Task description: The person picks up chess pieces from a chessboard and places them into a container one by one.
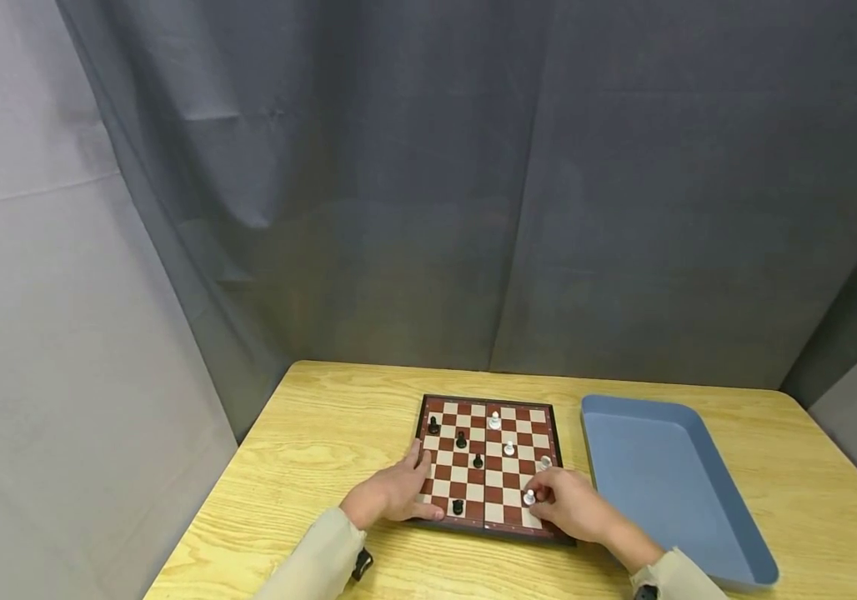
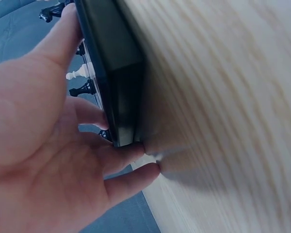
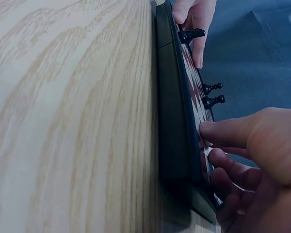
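Note:
A brown and cream chessboard with a dark frame lies on the table. My left hand rests at its near left corner, fingers spread along the left edge and thumb on the front edge. Above the board's right side, my right hand holds a small white chess piece between thumb and fingers. That piece is hidden in the right wrist view, where the fingertips are at the board's surface. Near my left thumb stands a black chess piece; a white piece is just beyond my right hand.
Other black pieces, including one black piece, stand on the board's left half. Two more white pieces, a larger one and a white pawn, are farther back. A blue-grey tray lies right of the board on the wooden table.

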